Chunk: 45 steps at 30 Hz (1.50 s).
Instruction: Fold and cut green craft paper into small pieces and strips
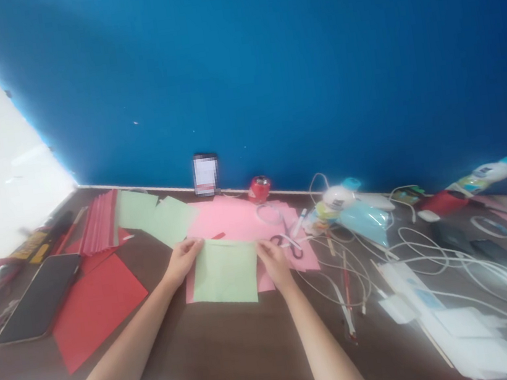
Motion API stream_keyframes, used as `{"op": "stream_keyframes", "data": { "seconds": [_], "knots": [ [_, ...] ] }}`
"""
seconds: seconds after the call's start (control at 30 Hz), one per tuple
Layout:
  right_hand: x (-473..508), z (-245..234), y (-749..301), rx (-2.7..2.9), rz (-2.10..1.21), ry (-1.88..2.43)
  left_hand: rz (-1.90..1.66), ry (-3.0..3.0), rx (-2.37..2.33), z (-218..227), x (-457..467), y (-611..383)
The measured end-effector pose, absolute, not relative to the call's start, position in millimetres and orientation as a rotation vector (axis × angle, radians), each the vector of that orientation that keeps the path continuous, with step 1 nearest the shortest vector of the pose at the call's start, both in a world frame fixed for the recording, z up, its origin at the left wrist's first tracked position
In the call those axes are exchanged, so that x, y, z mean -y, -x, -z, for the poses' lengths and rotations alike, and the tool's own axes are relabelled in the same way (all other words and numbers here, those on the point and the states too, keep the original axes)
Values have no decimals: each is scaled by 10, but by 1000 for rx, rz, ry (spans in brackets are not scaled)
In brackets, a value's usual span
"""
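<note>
A light green sheet of paper [224,273] is held by its two upper corners over pink paper. My left hand [183,261] pinches the upper left corner. At the upper right corner, my right hand [272,263] has thumb and fingers closed on the same sheet. The top edge looks slightly folded or raised, but blur hides the detail. Beneath and behind lie pink sheets [226,215]. A pair of scissors [291,246] rests on the pink paper just right of my right hand.
Left are red paper [98,310], a dark phone [38,298], pleated pink paper [98,223] and green sheets [171,219]. A red round object [259,189] stands near the blue wall [239,79]. Glue bottles [336,198], white cables [448,251] and a power strip [411,287] crowd the right.
</note>
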State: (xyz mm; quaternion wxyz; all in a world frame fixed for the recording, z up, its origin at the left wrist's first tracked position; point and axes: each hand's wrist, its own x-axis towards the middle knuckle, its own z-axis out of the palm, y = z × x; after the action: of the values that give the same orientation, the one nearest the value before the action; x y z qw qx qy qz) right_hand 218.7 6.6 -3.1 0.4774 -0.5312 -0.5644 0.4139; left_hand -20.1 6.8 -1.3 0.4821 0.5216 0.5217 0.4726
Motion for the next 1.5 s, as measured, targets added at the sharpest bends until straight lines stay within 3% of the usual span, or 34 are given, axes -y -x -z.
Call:
{"op": "stream_keyframes", "data": {
  "seconds": [0.33,0.67,1.5],
  "knots": [
    [-1,-91,-2145,1579,-1221,1212,-1002,-1386,-1178,-38,-10,169],
    [6,-46,-2116,1651,-1114,1262,-1003,-1417,-1144,-79,-8,161],
    [102,-138,-1986,1756,-1193,1181,-878,-1365,-1289,-73,-13,107]
  ]
}}
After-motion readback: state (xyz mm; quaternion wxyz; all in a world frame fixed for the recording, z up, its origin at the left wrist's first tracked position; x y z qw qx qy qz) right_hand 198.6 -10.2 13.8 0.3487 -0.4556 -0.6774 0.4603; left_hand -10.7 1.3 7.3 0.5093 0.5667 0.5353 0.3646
